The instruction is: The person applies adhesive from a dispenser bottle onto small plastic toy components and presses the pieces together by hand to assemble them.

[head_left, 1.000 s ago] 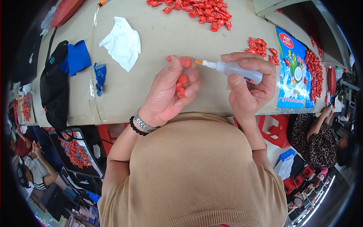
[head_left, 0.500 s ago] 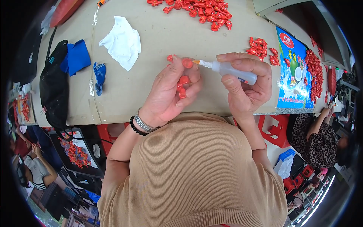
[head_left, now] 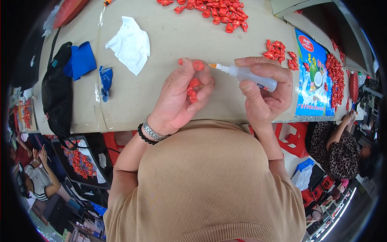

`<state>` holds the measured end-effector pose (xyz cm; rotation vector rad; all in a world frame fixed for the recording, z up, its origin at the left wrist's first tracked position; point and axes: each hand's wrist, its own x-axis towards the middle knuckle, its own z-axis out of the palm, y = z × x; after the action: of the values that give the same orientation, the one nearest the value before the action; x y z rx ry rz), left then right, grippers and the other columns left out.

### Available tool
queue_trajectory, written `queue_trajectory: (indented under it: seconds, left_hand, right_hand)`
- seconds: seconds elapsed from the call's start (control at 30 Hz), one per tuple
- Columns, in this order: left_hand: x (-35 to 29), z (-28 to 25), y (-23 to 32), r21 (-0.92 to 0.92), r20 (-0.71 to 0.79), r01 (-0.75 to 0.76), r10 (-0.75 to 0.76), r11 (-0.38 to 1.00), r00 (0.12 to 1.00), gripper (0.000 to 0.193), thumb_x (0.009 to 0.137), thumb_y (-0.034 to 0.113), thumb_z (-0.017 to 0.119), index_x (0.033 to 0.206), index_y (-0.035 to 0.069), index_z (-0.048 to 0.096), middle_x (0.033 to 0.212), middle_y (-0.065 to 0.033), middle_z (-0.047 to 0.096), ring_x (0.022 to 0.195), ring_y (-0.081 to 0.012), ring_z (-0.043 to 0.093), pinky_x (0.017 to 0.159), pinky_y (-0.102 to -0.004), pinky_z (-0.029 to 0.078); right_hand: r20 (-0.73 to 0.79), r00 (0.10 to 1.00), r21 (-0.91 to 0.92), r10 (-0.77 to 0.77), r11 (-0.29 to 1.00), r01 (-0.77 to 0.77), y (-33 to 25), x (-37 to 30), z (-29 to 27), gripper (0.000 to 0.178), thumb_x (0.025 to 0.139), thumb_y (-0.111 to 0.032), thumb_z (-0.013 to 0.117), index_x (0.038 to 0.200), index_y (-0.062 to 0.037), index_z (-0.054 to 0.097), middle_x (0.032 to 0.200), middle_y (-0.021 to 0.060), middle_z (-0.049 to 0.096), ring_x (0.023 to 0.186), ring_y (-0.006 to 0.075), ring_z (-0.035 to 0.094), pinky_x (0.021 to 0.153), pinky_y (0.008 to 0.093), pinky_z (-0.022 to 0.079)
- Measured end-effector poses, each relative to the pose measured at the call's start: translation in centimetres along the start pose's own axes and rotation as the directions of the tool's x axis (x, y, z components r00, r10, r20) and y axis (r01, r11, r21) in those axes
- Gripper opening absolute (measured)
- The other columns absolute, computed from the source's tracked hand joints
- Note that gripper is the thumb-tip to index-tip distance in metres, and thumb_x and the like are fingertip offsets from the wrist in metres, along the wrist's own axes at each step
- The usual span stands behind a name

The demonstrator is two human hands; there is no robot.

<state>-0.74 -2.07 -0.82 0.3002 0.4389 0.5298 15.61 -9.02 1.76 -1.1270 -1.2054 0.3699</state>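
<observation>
Above the desk's (head_left: 169, 44) near edge, the left hand (head_left: 177, 90) curls its grip on small, rounded red pieces (head_left: 198, 65); the right hand (head_left: 269, 97) grips a translucent bottle (head_left: 244, 74) (white neck, orange tip) — fingers wrapped. Farther back: a red heap (head_left: 225, 14).

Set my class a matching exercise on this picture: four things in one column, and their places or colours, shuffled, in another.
Things
1. Squeeze bottle
2. Beaded bracelet
3. Printed sheet with a coconut picture
4. White cloth

Places or colours
A. Black, around the wrist of the left hand
B. Lying on the table, left of both hands
C. Mainly blue, at the right side of the table
D. Held in the right hand

Right pairs: 1-D, 2-A, 3-C, 4-B.
</observation>
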Motion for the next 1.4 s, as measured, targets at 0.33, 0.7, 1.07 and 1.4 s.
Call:
queue_trajectory:
  seconds: [0.33,0.7,1.07,1.4]
  left_hand:
    - [0.1,-0.1,0.1,0.026,0.034,-0.002,0.001,1.000,0.999,0.040,0.098,0.047,0.038,0.097,0.010,0.054,0.083,-0.0011,0.052,0.059,-0.0093,0.042,0.039,-0.0190,0.028]
    - [0.0,0.3,0.1,-0.023,0.073,0.037,-0.036,0.999,0.997,0.046,0.099,0.050,0.034,0.088,0.008,0.050,0.078,-0.0015,0.044,0.059,-0.0102,0.042,0.037,-0.0194,0.029]
    - [-0.1,0.6,0.1,-0.068,0.100,0.059,-0.052,0.996,0.994,0.047,0.099,0.050,0.033,0.085,0.007,0.046,0.076,-0.0017,0.040,0.059,-0.0108,0.041,0.037,-0.0198,0.029]
    - [0.0,0.4,0.1,-0.081,0.122,0.092,-0.082,0.993,0.989,0.048,0.099,0.051,0.032,0.083,0.008,0.044,0.073,-0.0015,0.037,0.058,-0.0111,0.040,0.036,-0.0201,0.028]
  right_hand:
    - [0.015,1.000,0.028,-0.002,1.000,0.002,-0.2,0.0,-0.1,0.026,0.077,0.001,0.069,0.098,0.0002,0.054,0.095,0.0174,0.067,0.086,0.0184,0.063,0.073,0.0277,0.050]
    - [0.007,0.952,0.413,0.307,0.866,-0.283,0.3,0.1,-0.1,0.024,0.084,-0.001,0.064,0.103,-0.0022,0.051,0.097,0.0166,0.066,0.086,0.0163,0.063,0.071,0.0253,0.049]
    - [0.024,0.936,0.446,0.351,0.834,-0.324,0.8,0.0,-0.1,0.024,0.085,-0.003,0.065,0.104,-0.0036,0.051,0.095,0.0146,0.067,0.073,0.0089,0.059,0.055,0.0194,0.043]
    - [0.013,0.946,0.434,0.323,0.851,-0.296,0.7,0.3,-0.1,0.023,0.085,-0.005,0.066,0.103,-0.0040,0.052,0.093,0.0143,0.067,0.062,0.0054,0.052,0.050,0.0180,0.039]
